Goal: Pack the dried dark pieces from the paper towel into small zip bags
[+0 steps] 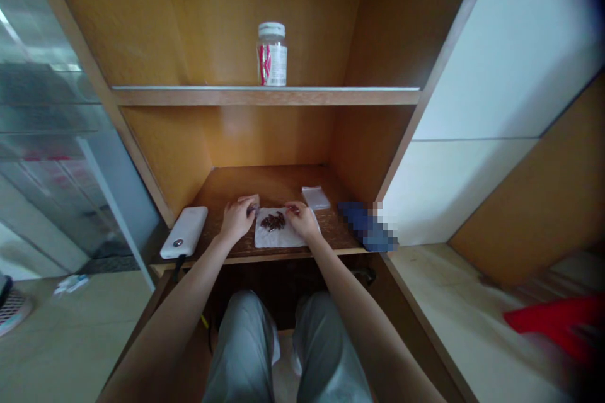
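My left hand [237,218] rests at the near left edge of a white paper sheet [278,237] and holds a small pale flat packet [251,204] in its fingertips. My right hand [302,220] is at the sheet's right side, its fingertips pinched on a tiny dark piece [290,208]. A small heap of dark brown dried pieces [273,221] lies on the sheet between my hands. The packet's contents are too small to tell.
A white power bank [184,232] with a black cable lies left on the wooden desk shelf [269,186]. A clear plastic bag [316,198] lies behind my right hand. A blurred blue object [366,227] lies to the right. A labelled jar [271,55] stands on the shelf above.
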Motion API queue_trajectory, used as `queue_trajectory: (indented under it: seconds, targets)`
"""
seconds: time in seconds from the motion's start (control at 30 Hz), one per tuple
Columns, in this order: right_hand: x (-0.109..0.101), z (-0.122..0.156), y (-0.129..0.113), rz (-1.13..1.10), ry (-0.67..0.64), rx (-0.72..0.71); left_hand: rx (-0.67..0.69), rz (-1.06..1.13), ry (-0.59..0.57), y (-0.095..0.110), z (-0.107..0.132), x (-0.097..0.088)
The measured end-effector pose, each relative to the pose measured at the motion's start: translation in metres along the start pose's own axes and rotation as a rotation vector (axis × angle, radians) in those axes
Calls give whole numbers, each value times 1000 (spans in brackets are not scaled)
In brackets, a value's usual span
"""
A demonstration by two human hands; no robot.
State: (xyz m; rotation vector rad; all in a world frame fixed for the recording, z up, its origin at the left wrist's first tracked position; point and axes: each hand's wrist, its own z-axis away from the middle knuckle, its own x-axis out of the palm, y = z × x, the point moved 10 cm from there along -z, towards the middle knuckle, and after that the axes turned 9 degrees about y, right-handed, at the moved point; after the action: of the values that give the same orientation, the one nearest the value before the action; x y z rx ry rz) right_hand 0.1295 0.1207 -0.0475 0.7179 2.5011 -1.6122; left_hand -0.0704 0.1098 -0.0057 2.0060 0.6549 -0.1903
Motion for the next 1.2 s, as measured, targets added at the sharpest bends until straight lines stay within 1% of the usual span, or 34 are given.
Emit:
queue_trajectory:
  seconds: [0.13, 0.33, 0.4, 0.43, 0.5, 0.57, 0.63, 0.67, 0.7, 0.73, 0.83, 0.93, 1.0, 1.1, 1.2]
  targets:
    - [1, -1, 2, -7, -2, 6, 57, -65, 13, 3, -4, -2]
    - [1, -1, 2, 4, -9, 1, 0, 5, -2, -2, -9, -5]
    - [1, -1, 2, 6, -10, 1, -4, 10, 3, 0, -11, -9]
    - [1, -1, 2, 7, -9, 2, -2, 8, 26, 2, -13, -14]
    - [0, -1, 2, 5, -6, 4, -6, 56, 121, 7, -15, -28]
    - [0, 0, 1, 0, -2, 3, -39, 198, 251, 10, -15, -44]
    - [-1, 1, -1, -8, 0, 3, -139, 401, 368, 5, -10, -55]
    - [-1, 1, -2, -10, 0, 6, -215, 516, 404, -1, -5, -56]
    - [-2, 1, -2, -10, -1, 7, -293, 625, 403, -7, -1, -53]
    - [-2, 2, -3, -9, 1, 8, -361, 726, 374, -12, 4, -46]
    - [-2, 2, -4, -1, 4, 1, -519, 972, 302, -25, 20, -26]
    - [-1, 1, -4, -5, 1, -12, -653, 1104, 273, -39, 39, -10]
    - [0, 0, -3, -7, 8, -29, -677, 1137, 252, -42, 46, -3]
    - [2, -1, -3, 0, 26, -83, -620, 1172, 216, -39, 50, 0]
    - [2, 0, -11, 27, 52, -189, -587, 1165, 177, -35, 51, 1]
